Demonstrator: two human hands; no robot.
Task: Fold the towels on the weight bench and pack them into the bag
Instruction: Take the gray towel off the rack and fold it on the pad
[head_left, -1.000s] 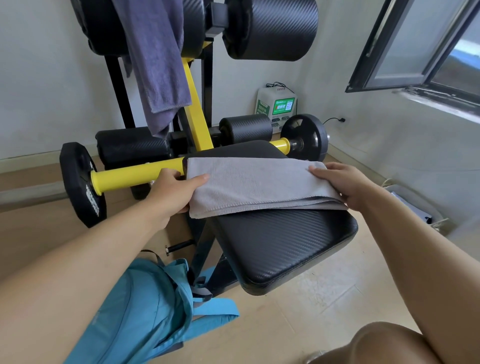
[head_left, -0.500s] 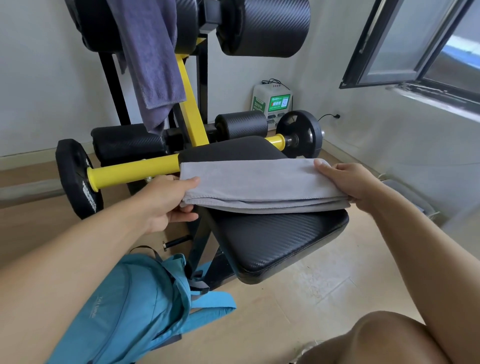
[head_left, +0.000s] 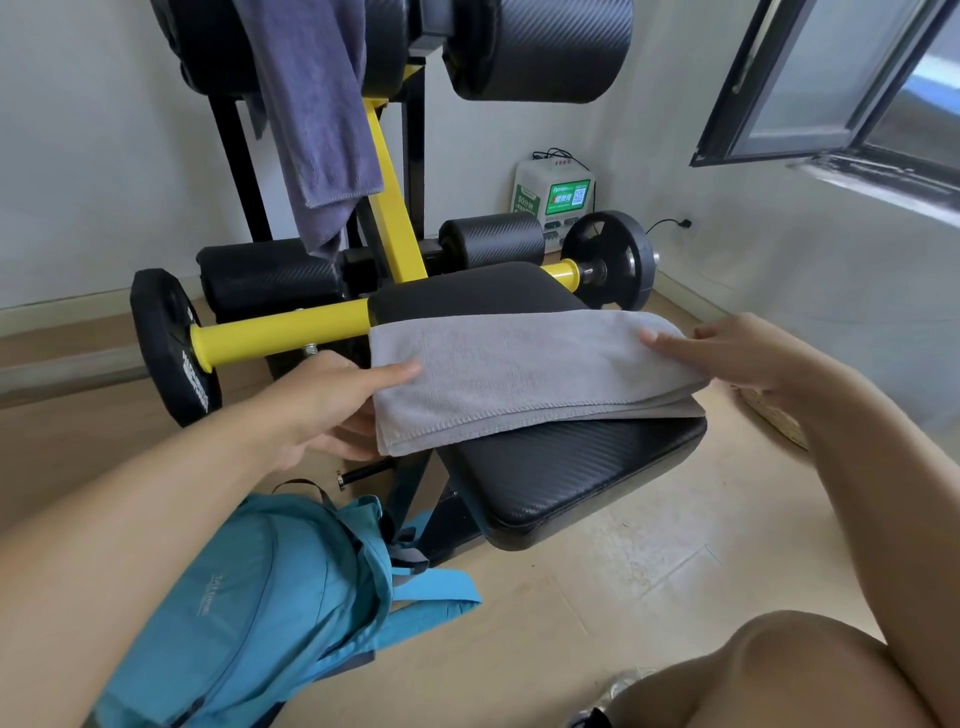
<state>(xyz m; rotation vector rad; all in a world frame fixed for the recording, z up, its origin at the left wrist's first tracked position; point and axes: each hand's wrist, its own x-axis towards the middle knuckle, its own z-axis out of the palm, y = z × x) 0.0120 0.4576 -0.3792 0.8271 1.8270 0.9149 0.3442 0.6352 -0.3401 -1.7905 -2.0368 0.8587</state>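
Left hand (head_left: 317, 410) pinches the grey towel (head_left: 519, 374) overhanging the bench pad's (head_left: 571, 467) left edge; right hand (head_left: 737, 353) lies flat, fingers released. Match corners before folding.

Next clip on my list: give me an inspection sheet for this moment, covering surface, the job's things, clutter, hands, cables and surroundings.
Surface: black bench seat, near half bare.
Job's things: grey towel folded into a long strip across the seat, its left end overhanging; purple towel draped over the upper pad, unfolded; blue bag on the floor under the left arm.
Clutter: nothing seen on the seat.
Hands: left hand pinches the grey towel's left end, thumb on top; right hand lies flat on its right end.
Cables: black lead at a wall socket.
Surroundings: green-and-white box by the wall; open window at right.
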